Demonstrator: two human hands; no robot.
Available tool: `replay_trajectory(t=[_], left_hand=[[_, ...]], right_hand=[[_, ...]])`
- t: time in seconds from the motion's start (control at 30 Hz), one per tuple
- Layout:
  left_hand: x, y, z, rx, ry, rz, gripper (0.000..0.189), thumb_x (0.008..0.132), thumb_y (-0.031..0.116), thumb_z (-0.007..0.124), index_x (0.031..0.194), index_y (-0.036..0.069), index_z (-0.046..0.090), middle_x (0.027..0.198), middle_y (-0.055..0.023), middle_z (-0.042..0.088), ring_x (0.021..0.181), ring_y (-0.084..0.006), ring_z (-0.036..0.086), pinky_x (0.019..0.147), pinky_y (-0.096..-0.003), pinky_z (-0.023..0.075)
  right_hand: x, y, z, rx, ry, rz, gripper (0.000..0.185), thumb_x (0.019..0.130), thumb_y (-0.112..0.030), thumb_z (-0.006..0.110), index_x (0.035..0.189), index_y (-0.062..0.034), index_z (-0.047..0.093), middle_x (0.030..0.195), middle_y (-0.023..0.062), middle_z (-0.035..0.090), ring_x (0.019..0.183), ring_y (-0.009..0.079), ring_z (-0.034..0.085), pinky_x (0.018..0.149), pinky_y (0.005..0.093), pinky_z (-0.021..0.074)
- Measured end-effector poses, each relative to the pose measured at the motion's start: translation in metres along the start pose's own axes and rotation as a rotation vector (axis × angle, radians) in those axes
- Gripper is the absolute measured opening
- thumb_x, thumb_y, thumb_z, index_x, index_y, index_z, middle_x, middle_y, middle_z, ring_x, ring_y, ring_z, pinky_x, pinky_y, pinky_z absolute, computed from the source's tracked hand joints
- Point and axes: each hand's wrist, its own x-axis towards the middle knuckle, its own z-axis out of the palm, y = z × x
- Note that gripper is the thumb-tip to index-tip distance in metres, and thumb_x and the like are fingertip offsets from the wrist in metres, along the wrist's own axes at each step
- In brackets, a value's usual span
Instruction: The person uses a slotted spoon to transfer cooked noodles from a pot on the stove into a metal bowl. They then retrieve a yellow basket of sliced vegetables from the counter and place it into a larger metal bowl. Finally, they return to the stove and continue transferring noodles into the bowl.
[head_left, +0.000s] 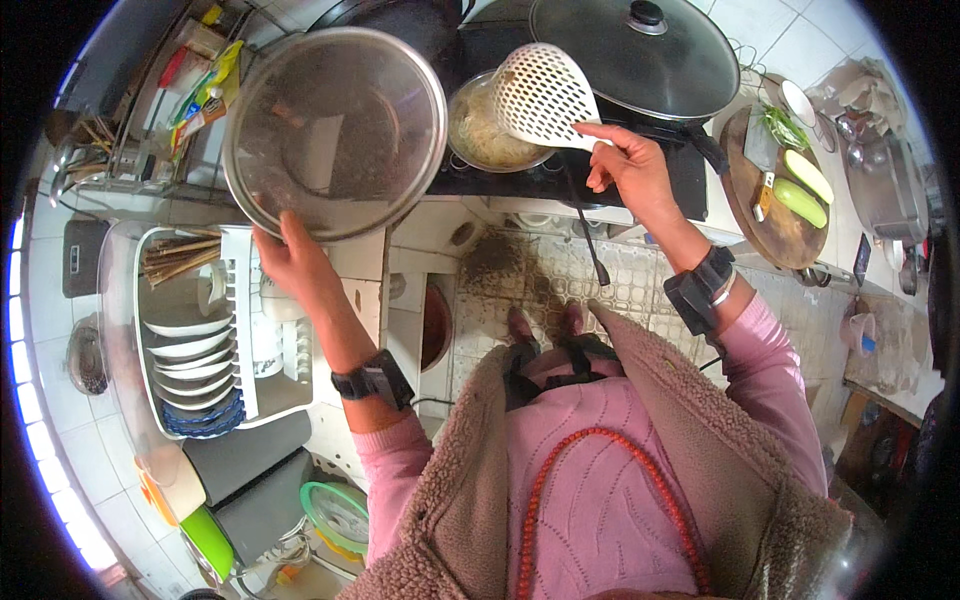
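Observation:
My left hand (300, 259) grips the near rim of a large round glass lid (337, 142) with a metal edge, raised left of the pot. In my right hand (630, 165) is a white slotted skimmer (544, 94), pinched near the base of its bowl. The skimmer's bowl hangs over the right part of a small pot (459, 154) on the black stove (675, 176). Pale, stringy food (480, 131), perhaps noodles, lies in the pot's liquid; the skimmer hides part of it.
Behind the skimmer stands a wide pan under a dark glass lid (637, 56); its handle (705, 146) juts forward. To the right, a round wooden cutting board (791, 240) bears a cleaver (762, 146), cut pale-green vegetable (799, 202) and greens (784, 127). A dish rack (274, 409) with plates stands left.

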Motion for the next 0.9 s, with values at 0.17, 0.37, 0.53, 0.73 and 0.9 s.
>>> replay_trajectory(t=[0.17,0.37,0.53,0.73,0.9], left_hand=[[-0.043,-0.029,-0.039,-0.05,-0.047,-0.254,0.04,0.097,0.014,0.052,0.132,-0.005,0.051,0.11,-0.0074,0.06,0.092,-0.0137,0.054,0.081,-0.0274,0.0444],[-0.07,-0.05,-0.068,-0.014,-0.041,-0.288,0.041,0.097,0.011,0.049,0.136,-0.003,0.049,0.115,-0.0091,0.059,0.087,-0.0123,0.054,0.072,-0.0271,0.0461],[-0.076,-0.065,-0.081,0.029,-0.085,-0.348,0.043,0.096,0.011,0.05,0.136,-0.004,0.048,0.095,-0.0028,0.056,0.078,-0.0088,0.051,0.065,-0.0262,0.0437],[-0.077,-0.093,-0.076,-0.082,-0.12,-0.443,0.043,0.097,0.011,0.05,0.137,-0.004,0.048,0.097,-0.0014,0.056,0.078,-0.0081,0.049,0.067,-0.0248,0.0429],[-0.073,-0.117,-0.077,-0.255,-0.202,-0.53,0.041,0.098,0.008,0.049,0.137,-0.003,0.047,0.114,-0.0067,0.06,0.094,-0.0124,0.058,0.079,-0.0273,0.0487]], right_hand=[[0.032,0.0,0.009,-0.946,0.038,-0.826,0.032,0.084,0.003,0.057,0.11,-0.0099,0.07,0.083,0.0079,0.063,0.059,0.0225,0.064,0.053,0.0338,0.0517],[0.051,-0.009,0.014,-1.49,-0.244,-1.031,0.021,0.077,-0.008,0.06,0.098,-0.0062,0.06,0.085,0.0074,0.057,0.064,0.0228,0.066,0.056,0.036,0.0546],[0.06,-0.02,0.015,-1.518,-0.319,-1.108,0.018,0.075,-0.008,0.06,0.093,-0.0053,0.061,0.083,0.0079,0.057,0.065,0.0224,0.065,0.057,0.0349,0.0541],[0.054,-0.013,0.013,-1.283,-0.057,-0.899,0.025,0.08,-0.004,0.06,0.101,-0.0111,0.07,0.081,0.008,0.058,0.064,0.0263,0.063,0.057,0.0333,0.0518],[0.034,-0.007,0.012,-0.52,0.112,-0.356,0.028,0.09,0.001,0.054,0.107,-0.0066,0.073,0.075,0.0037,0.061,0.056,0.0122,0.053,0.052,0.0255,0.0438]])
